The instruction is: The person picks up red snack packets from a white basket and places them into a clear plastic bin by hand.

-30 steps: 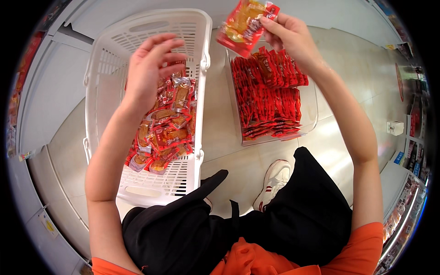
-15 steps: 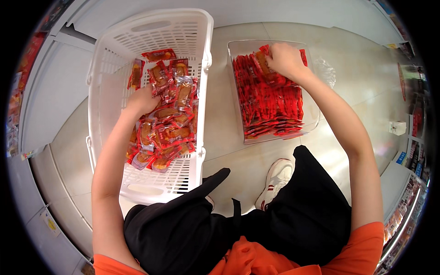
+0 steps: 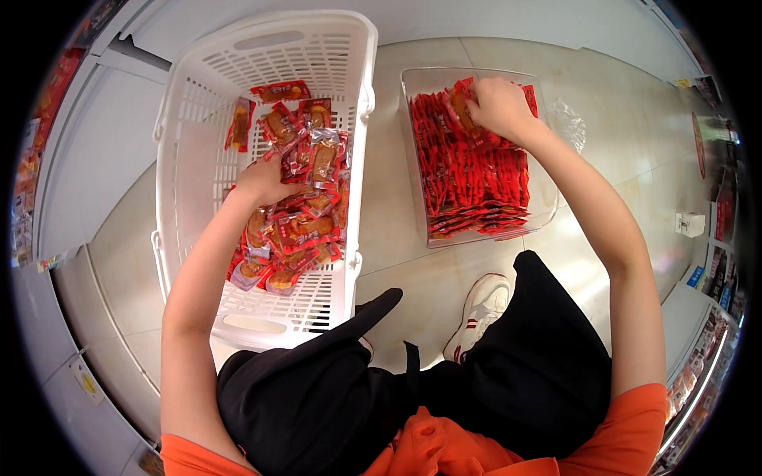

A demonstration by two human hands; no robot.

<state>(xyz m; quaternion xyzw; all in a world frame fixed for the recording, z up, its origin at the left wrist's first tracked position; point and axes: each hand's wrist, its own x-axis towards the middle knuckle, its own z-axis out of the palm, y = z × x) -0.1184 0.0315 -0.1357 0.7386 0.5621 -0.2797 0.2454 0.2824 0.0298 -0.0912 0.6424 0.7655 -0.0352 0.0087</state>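
snack packets (image 3: pixel 298 214) under left hand (image 3: pixel 266 181), right hand (image 3: pixel 496 107) on clear tray (image 3: pixel 548 198)

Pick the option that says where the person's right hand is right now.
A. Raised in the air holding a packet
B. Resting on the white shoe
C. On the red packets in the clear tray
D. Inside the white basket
C: the right hand presses down on the rows of red packets inside the clear tray, while the left hand is the one in the white basket.
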